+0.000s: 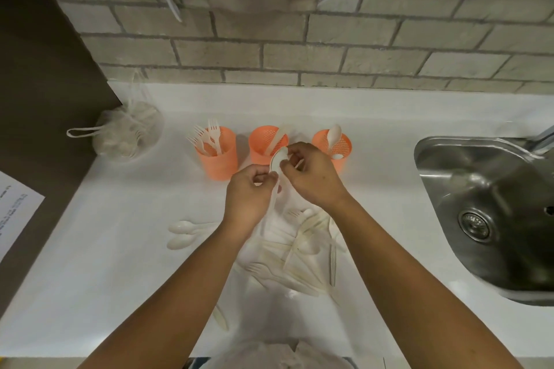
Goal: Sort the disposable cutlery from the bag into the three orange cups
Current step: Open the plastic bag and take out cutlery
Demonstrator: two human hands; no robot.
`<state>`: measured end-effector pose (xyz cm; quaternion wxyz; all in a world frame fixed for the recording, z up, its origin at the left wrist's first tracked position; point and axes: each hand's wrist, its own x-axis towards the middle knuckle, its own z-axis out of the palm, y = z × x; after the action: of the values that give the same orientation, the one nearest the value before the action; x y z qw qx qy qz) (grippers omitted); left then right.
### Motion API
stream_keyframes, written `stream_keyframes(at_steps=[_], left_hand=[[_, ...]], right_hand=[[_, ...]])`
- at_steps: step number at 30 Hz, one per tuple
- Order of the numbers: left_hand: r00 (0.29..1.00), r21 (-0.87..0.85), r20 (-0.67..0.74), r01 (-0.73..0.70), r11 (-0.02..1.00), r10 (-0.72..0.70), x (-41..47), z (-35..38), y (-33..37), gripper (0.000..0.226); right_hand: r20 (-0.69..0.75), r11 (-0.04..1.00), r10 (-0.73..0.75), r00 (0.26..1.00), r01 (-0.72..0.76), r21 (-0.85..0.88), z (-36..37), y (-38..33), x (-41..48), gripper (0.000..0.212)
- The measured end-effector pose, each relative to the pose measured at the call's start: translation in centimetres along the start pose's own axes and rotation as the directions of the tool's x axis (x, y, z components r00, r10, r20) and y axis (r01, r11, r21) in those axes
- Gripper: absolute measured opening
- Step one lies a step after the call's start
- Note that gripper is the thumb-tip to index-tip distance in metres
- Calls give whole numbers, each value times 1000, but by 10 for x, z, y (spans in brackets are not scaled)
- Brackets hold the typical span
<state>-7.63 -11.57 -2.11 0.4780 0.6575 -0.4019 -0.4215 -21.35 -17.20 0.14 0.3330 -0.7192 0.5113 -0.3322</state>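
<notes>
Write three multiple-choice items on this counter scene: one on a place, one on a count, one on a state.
1. Which orange cup holds the forks? A left B middle C right
2. How many orange cups stand on the counter? A two B three C four
3. What are the left hand and right hand doing? A lying flat B both holding one spoon C both empty

Answers:
1 A: tines stick out of the left cup.
2 B: left cup, middle cup and right cup stand in a row.
3 B: fingers of both hands pinch the spoon.
</notes>
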Motion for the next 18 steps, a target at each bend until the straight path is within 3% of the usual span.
stream_keyframes(at_steps=[2, 5, 9, 12, 14, 18], left_hand=[[1000, 21, 15, -27, 999, 27, -1, 6, 1, 8], [999, 11, 42, -27, 1000, 27, 3, 11, -1, 6], [990, 62, 138, -21, 998, 13, 7, 12, -4, 24], [981, 82, 196, -19, 996, 3, 6, 12, -4, 39], [986, 102, 163, 16, 995, -32, 6, 11, -7, 45], [993, 148, 96, 59, 987, -74, 4, 7, -18, 37]], right_hand=[[1, 997, -60, 998, 60, -50, -3, 2, 1, 7], [6, 998, 30, 1000, -30, -60, -14, 7, 5, 10], [24, 994, 70, 997, -68, -81, -29, 12, 11, 7], [-105, 991, 66, 992, -77, -109, -48, 6, 19, 7], [-218, 993, 96, 971, -108, -46, -66, 3, 30, 7], [-411, 989, 108, 905, -138, -44, -98, 2, 51, 6]])
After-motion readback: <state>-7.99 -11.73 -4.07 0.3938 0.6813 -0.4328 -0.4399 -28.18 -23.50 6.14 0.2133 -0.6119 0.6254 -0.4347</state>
